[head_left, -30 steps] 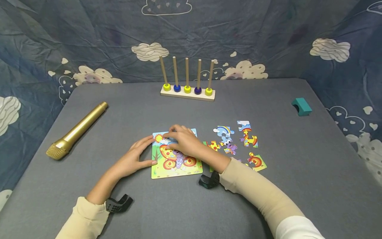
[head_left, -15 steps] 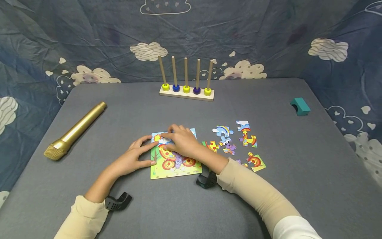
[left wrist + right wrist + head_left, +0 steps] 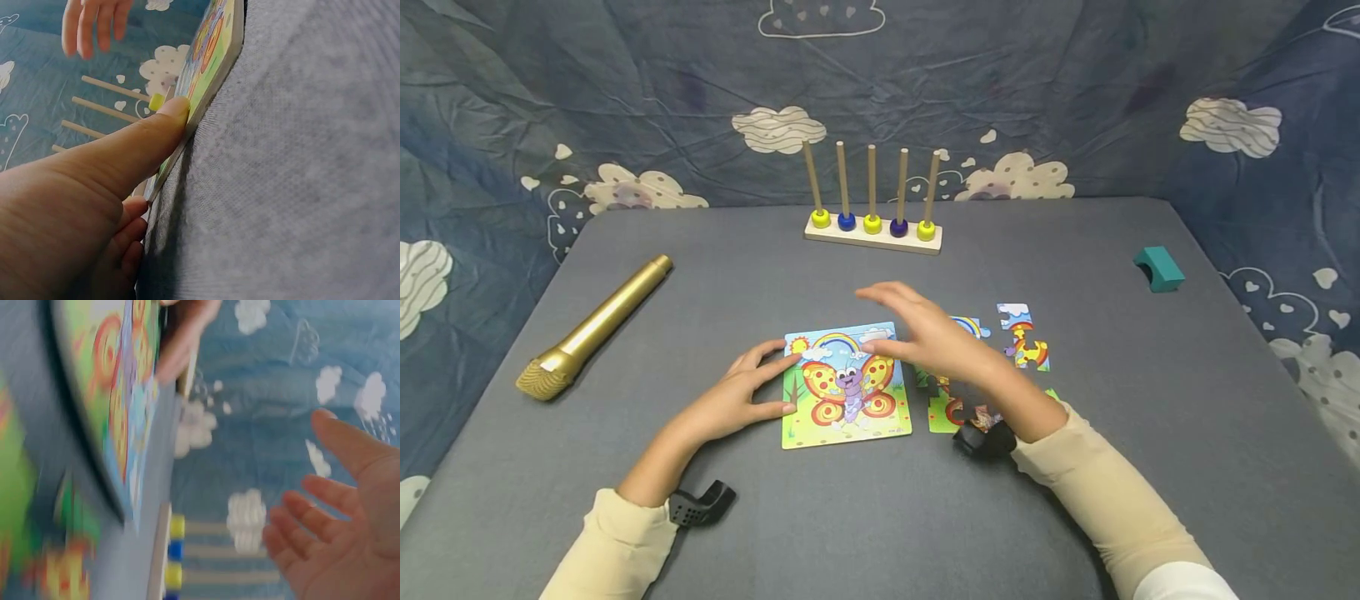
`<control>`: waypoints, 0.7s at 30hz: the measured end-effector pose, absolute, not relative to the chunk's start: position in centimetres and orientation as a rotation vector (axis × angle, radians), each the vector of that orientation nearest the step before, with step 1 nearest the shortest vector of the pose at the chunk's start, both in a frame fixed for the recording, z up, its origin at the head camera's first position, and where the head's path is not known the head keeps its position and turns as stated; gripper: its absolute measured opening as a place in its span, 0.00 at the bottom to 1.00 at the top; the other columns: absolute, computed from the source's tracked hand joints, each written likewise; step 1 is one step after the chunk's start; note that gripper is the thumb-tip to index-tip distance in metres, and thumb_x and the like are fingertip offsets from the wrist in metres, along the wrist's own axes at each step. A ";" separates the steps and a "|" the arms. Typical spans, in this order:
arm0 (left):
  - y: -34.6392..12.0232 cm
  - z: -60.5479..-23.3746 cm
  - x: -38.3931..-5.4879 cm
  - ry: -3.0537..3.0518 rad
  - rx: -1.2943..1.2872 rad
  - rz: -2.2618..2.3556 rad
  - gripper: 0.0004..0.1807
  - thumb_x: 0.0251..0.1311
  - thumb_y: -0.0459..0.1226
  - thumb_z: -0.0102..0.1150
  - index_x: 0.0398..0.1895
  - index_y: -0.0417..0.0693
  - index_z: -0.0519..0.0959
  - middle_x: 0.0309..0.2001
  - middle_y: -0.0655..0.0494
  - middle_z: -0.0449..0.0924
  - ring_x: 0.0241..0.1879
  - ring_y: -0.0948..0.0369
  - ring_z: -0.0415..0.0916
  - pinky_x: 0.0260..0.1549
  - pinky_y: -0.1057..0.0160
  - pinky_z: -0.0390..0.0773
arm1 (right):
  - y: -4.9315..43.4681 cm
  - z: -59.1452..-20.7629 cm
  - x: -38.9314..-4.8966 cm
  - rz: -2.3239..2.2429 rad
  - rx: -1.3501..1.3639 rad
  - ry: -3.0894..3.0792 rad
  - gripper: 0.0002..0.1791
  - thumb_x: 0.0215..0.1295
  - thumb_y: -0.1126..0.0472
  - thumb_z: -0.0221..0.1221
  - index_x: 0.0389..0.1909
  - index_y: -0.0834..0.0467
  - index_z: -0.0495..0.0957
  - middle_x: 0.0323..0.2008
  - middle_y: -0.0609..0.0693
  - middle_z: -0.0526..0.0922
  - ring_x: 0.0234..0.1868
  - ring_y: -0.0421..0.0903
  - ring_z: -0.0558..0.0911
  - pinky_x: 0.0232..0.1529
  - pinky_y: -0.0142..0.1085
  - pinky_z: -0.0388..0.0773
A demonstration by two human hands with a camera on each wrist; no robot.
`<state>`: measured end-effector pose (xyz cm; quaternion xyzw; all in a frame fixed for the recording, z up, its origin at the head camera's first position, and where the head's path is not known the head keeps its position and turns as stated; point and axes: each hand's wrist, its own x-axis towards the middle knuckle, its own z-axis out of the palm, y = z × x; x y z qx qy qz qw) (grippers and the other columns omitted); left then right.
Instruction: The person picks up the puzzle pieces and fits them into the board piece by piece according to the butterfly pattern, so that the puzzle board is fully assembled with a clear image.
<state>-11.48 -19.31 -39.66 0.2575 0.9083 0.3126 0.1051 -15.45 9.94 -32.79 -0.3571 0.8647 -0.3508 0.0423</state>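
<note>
A square puzzle board (image 3: 842,435) with a butterfly, sun and rainbow lies flat at mid-table. My left hand (image 3: 730,406) rests along its left edge; in the left wrist view the thumb (image 3: 169,115) lies on the edge and the other fingers sit lower beside it. My right hand (image 3: 936,333) hovers over the board's upper right corner, fingers spread, holding nothing; its bare palm (image 3: 356,531) shows in the right wrist view. Loose puzzle pieces (image 3: 942,412) lie right of the board, partly hidden under the right forearm.
More loose pieces (image 3: 1032,354) lie farther right. Behind stands a wooden bead stacker (image 3: 872,237) with upright pegs. A gold microphone (image 3: 595,325) lies at the left, and a teal arch block (image 3: 1160,268) sits at the far right. A patterned cloth backdrop (image 3: 1075,100) hangs behind.
My right hand has lifted off the board's upper left and moved right, its fingers spreading and uncovering the butterfly picture. The left hand stays at the board's left edge.
</note>
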 end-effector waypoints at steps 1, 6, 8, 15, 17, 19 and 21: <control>-19.3 -39.7 -11.5 2.678 0.758 0.918 0.38 0.51 0.50 0.61 0.65 0.51 0.61 0.66 0.48 0.48 0.63 0.47 0.46 0.55 0.43 0.54 | 10.9 -32.6 -15.5 -1.118 -1.088 2.665 0.34 0.57 0.50 0.60 0.63 0.54 0.61 0.61 0.50 0.62 0.59 0.47 0.64 0.57 0.44 0.61; -19.3 -39.7 -11.5 2.673 0.753 0.921 0.38 0.51 0.51 0.61 0.66 0.51 0.61 0.67 0.48 0.47 0.63 0.47 0.46 0.54 0.43 0.54 | 15.5 -32.7 -16.0 -1.245 -1.013 2.794 0.34 0.53 0.55 0.64 0.61 0.56 0.64 0.58 0.50 0.67 0.56 0.50 0.67 0.55 0.44 0.63; -19.3 -39.7 -11.5 2.674 0.752 0.924 0.38 0.51 0.51 0.61 0.66 0.52 0.61 0.67 0.48 0.47 0.63 0.47 0.46 0.55 0.43 0.54 | 17.1 -33.2 -16.2 -1.275 -0.968 2.841 0.33 0.52 0.57 0.65 0.60 0.57 0.65 0.56 0.50 0.69 0.55 0.50 0.68 0.54 0.45 0.63; -19.3 -39.7 -11.4 2.672 0.749 0.930 0.38 0.51 0.50 0.61 0.66 0.52 0.61 0.67 0.48 0.47 0.64 0.47 0.45 0.55 0.43 0.54 | 20.6 -35.7 -16.8 -1.281 -0.821 2.886 0.33 0.50 0.60 0.66 0.58 0.61 0.67 0.54 0.55 0.71 0.54 0.53 0.69 0.54 0.47 0.63; -19.3 -39.8 -11.4 2.672 0.747 0.931 0.38 0.51 0.51 0.61 0.66 0.52 0.60 0.67 0.48 0.47 0.64 0.47 0.45 0.55 0.43 0.54 | 21.1 -36.4 -16.9 -1.270 -0.796 2.865 0.32 0.51 0.60 0.65 0.57 0.63 0.66 0.54 0.57 0.71 0.53 0.55 0.69 0.52 0.50 0.64; -19.4 -39.8 -11.5 2.674 0.747 0.930 0.39 0.51 0.51 0.61 0.66 0.53 0.60 0.67 0.49 0.47 0.64 0.47 0.45 0.55 0.43 0.53 | 21.3 -37.2 -17.0 -1.252 -0.761 2.835 0.32 0.52 0.60 0.65 0.58 0.63 0.66 0.54 0.58 0.71 0.53 0.57 0.69 0.52 0.52 0.64; -19.4 -39.8 -11.5 2.675 0.748 0.932 0.38 0.51 0.51 0.61 0.66 0.53 0.60 0.67 0.49 0.47 0.64 0.47 0.45 0.55 0.43 0.53 | 21.5 -37.9 -17.2 -1.216 -0.711 2.809 0.33 0.52 0.58 0.65 0.58 0.62 0.66 0.55 0.57 0.70 0.54 0.57 0.68 0.51 0.52 0.64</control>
